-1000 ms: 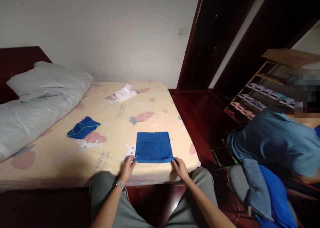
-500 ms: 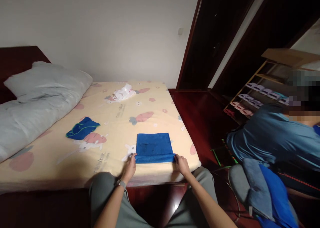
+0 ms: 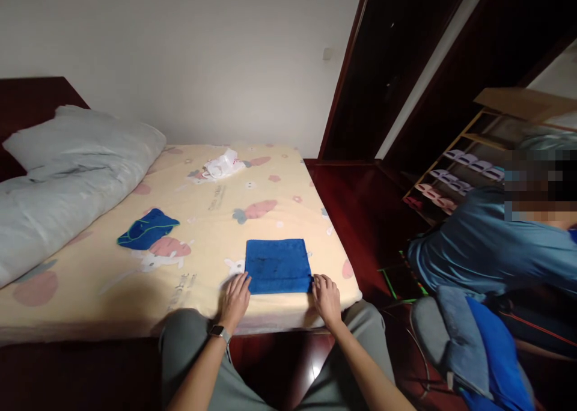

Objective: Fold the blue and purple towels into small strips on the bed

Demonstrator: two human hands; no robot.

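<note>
A folded blue towel (image 3: 278, 265) lies flat near the front edge of the bed (image 3: 216, 219), on a cream sheet printed with carrots and rabbits. My left hand (image 3: 235, 300) rests at its near left corner with fingers spread on the sheet. At the near right corner lies my right hand (image 3: 326, 299), also flat with fingers apart. Both hands touch the towel's edge without gripping it.
A second crumpled blue cloth (image 3: 148, 229) lies left of the towel, and a white plastic bag (image 3: 223, 165) at the far side. A grey pillow (image 3: 67, 170) fills the left. On the right a person in blue (image 3: 487, 243) bends near a chair (image 3: 469, 345) draped with cloths and a shoe rack (image 3: 464, 176).
My hands let go of the towel's near corners and now rest flat beside them. The person on the right shifted slightly.
</note>
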